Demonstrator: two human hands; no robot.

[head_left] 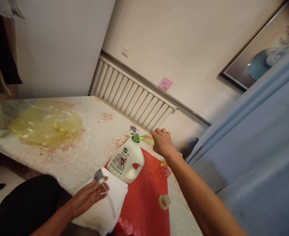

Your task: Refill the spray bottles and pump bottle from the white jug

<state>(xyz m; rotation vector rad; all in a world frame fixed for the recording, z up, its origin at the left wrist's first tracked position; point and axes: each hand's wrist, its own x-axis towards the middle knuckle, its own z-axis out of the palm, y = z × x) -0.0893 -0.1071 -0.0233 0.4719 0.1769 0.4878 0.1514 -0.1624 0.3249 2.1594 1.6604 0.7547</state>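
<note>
My right hand grips a small ribbed bottle with a yellowish tint. The bottle is tipped on its side, its neck at the green spout of a white detergent jug. The jug stands upright on a red sheet. Whether liquid flows between them cannot be made out. In my left hand is a grey spray nozzle with a thin dip tube hanging from it, above a folded white towel. A pale screw cap lies on the red sheet.
A second grey spray nozzle lies behind the jug. Farther left sits a crumpled yellow plastic bag on the floral cover. A red-pink item lies under my right forearm. A radiator and a blue curtain border the surface.
</note>
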